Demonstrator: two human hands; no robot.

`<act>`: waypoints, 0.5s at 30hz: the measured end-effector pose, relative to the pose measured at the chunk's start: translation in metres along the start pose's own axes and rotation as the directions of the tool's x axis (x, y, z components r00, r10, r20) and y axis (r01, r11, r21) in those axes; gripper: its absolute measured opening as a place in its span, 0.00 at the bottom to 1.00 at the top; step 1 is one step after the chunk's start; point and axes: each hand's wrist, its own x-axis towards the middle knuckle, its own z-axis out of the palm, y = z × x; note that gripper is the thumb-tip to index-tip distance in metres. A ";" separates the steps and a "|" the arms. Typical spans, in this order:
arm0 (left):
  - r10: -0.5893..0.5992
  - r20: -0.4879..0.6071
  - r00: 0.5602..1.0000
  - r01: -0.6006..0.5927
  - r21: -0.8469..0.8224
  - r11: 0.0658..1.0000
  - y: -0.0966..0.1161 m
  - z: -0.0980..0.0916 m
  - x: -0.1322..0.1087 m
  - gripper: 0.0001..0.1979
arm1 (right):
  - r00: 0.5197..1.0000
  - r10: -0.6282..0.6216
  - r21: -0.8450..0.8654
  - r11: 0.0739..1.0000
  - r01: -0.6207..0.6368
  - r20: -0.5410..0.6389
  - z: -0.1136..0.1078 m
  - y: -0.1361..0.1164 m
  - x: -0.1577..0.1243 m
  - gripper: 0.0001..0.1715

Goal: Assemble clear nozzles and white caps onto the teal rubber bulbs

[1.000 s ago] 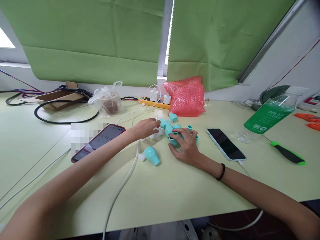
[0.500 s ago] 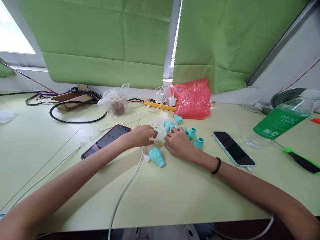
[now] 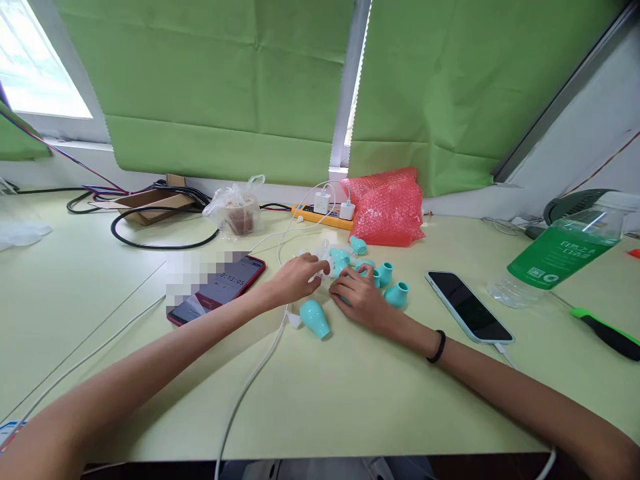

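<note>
Several small teal rubber bulbs lie in a cluster mid-table, one bulb [image 3: 315, 318] nearest me and another bulb [image 3: 398, 295] to the right. Small clear plastic tips [image 3: 321, 252] are scattered behind them. My left hand [image 3: 299, 278] reaches in from the left, its fingers pinched together on a small clear piece beside the cluster. My right hand [image 3: 358, 298] rests on the table among the bulbs, fingers curled over a teal bulb.
A red phone [image 3: 220, 288] showing a timer lies left, a dark phone [image 3: 469, 306] on a cable right. White charging cables [image 3: 260, 360] cross the table. Pink bubble wrap [image 3: 390, 207], a power strip [image 3: 320, 215], a bagged cup [image 3: 235, 212], a green-labelled bottle [image 3: 560, 257] and a screwdriver [image 3: 605, 332] stand around.
Both hands have drawn closer together over the bulb cluster. The right hand slid left off the bulbs it covered, leaving two of them exposed on its right. The camera has shifted left.
</note>
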 end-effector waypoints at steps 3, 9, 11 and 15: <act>-0.223 -0.093 0.971 0.151 -0.488 0.860 0.020 -0.014 -0.011 0.06 | 0.968 0.010 0.143 0.989 0.027 -0.250 -0.013 -0.004 -0.010 0.07; -0.390 0.156 0.908 0.279 -0.919 0.280 0.077 -0.001 -0.063 0.08 | 0.841 0.539 0.795 0.532 -0.292 -0.052 -0.040 -0.038 -0.028 0.03; -0.434 0.207 0.877 0.322 -0.923 0.211 0.084 0.012 -0.073 0.08 | 0.822 0.568 0.862 0.393 -0.321 0.048 -0.036 -0.047 -0.034 0.03; -0.417 0.310 0.855 0.312 -0.948 -0.065 0.080 0.022 -0.075 0.11 | 0.818 0.573 0.882 0.354 -0.312 0.059 -0.024 -0.052 -0.039 0.06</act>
